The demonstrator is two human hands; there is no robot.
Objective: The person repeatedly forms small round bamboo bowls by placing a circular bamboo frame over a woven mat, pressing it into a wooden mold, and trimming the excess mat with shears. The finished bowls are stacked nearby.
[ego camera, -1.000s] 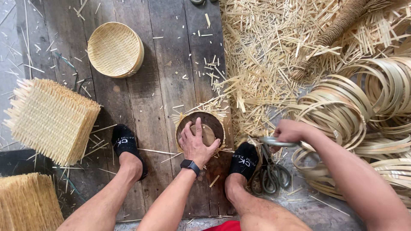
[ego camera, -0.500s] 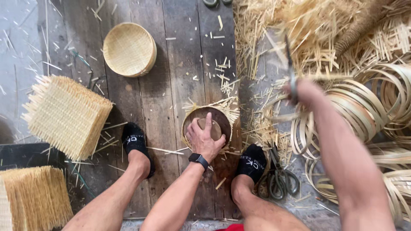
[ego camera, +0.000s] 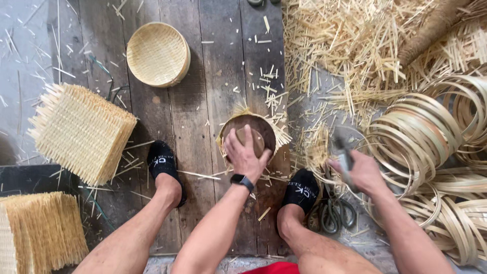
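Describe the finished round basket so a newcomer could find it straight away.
Start at the dark wooden floorboards and look to their far end, beyond the person's feet. The round basket lies there alone, shallow and pale with a neat rim, unlike the square woven mats with loose ends nearby.

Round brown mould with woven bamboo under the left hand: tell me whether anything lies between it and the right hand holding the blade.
Nothing solid blocks the way. Between the round brown mould under the left hand and the right hand gripping the grey metal blade lie only loose bamboo splinters on the floor; the black-socked foot sits just below that line.
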